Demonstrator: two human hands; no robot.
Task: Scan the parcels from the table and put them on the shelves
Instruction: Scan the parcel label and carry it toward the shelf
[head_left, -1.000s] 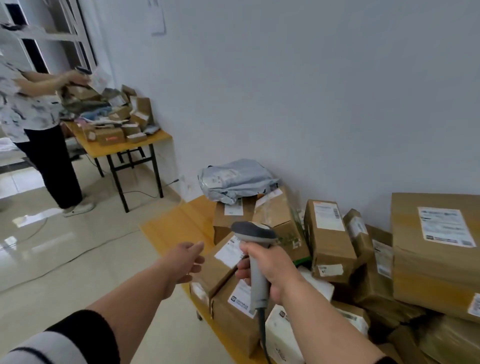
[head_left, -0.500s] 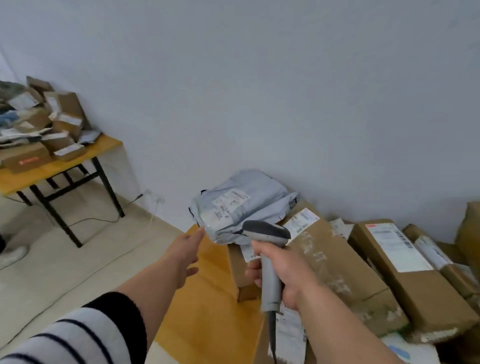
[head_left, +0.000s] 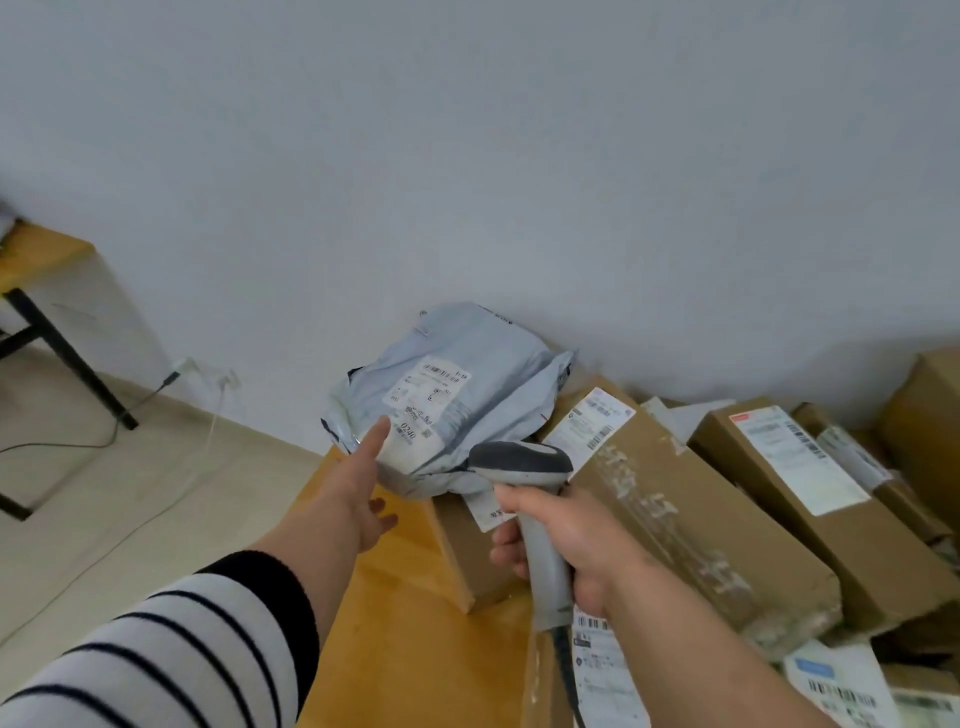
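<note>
Reaching out, the left hand (head_left: 358, 493) touches the grey poly mailer (head_left: 447, 405) with straight fingers, its grip loose and holding nothing; the mailer lies atop cardboard boxes (head_left: 691, 514) on the wooden worktop (head_left: 415, 623); the right hand (head_left: 571, 540) wraps its grip around the barcode scanner (head_left: 524, 467), aimed toward the mailer.

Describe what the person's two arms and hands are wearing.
The left hand is bare, with no glove, ring or watch visible. Its arm wears a white sleeve with thin black stripes and a black cuff, pushed up the forearm. The right hand is bare too, and its forearm shows no sleeve.
</note>
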